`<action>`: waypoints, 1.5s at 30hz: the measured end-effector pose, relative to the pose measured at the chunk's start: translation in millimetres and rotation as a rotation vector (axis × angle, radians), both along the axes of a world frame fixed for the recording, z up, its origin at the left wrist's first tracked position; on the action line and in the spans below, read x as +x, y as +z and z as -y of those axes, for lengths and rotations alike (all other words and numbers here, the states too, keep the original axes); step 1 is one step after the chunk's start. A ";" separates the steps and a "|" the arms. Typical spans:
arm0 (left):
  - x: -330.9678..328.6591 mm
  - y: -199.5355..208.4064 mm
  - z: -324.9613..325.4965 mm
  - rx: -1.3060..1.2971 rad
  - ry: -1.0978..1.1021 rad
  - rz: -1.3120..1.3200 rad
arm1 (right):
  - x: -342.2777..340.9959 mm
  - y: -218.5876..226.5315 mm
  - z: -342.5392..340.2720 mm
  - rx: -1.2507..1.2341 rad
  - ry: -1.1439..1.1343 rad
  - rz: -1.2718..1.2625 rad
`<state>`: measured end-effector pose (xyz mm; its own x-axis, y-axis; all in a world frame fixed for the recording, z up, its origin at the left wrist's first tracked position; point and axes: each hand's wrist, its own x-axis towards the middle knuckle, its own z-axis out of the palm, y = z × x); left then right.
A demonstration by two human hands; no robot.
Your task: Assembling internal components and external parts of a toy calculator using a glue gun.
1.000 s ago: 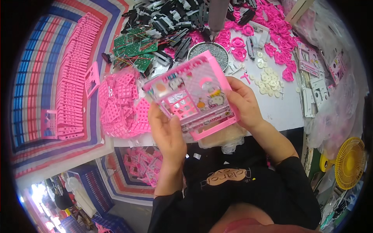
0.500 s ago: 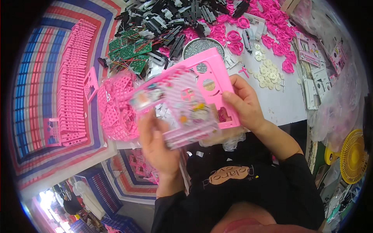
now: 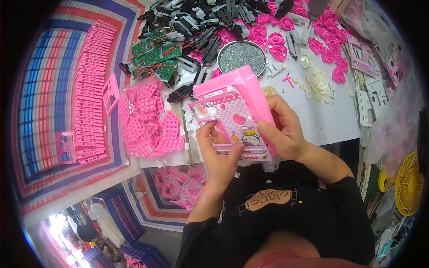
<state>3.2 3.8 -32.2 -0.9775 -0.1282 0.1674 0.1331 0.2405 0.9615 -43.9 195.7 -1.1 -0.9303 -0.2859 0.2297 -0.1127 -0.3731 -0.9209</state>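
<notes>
Head view: the left hand (image 3: 217, 161), partly closed, pinches a printed panel (image 3: 229, 111); the right hand (image 3: 287, 133) grips a pink case (image 3: 251, 85).

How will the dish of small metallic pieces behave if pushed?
The dish will probably feel heavy for its size, being filled with small metallic pieces. It seems unlikely to roll, since it sits flat, but tilting could spill them, as its top is open.

Yellow fan (image 3: 409, 184) way over on the right, crinkly clear plastic (image 3: 393, 123) bunched above it. Striped sheet (image 3: 67, 187) on the left, plus a round dish (image 3: 218, 59) of tiny silvery bits on the white surface (image 3: 330, 123), near some green circuit boards (image 3: 154, 56).
</notes>
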 end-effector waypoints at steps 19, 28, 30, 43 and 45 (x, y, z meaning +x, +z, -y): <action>3.6 23.2 -5.2 -0.012 -0.021 0.143 | -26.4 8.2 -18.9 0.199 0.282 -0.212; -9.8 12.4 0.6 -0.251 -0.094 -0.010 | -17.2 18.4 -18.9 0.130 0.263 0.004; -5.3 33.3 5.2 -0.501 0.118 -0.444 | -26.3 11.0 -15.5 -0.006 0.276 0.023; -46.6 31.0 12.5 0.253 0.252 -0.069 | -10.3 34.3 -25.3 0.282 0.304 0.004; -42.5 44.3 15.0 0.207 0.202 -0.057 | -16.0 23.3 -33.5 0.342 0.370 0.133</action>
